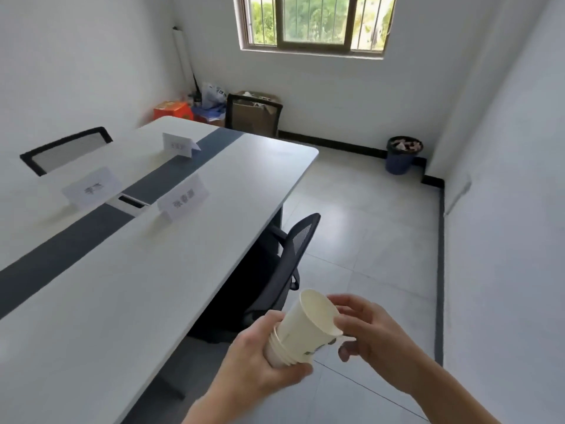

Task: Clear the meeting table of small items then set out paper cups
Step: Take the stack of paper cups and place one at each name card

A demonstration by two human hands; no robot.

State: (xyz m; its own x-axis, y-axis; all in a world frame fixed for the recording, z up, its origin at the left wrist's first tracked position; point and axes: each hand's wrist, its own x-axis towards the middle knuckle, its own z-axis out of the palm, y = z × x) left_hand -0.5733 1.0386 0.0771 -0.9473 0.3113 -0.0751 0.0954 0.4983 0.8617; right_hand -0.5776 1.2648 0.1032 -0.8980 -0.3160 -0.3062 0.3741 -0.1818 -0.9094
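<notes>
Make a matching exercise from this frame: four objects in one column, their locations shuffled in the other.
Things:
1. stack of white paper cups
2. dark round waste bin
3. white folded-paper name cards
4. black mesh office chair

Places:
A. on the white meeting table
B. pushed in at the table's near edge
C. held in the left hand, over the floor
D. on the floor by the far wall

Pairs: 1-C, 2-D, 3-A, 4-B
</notes>
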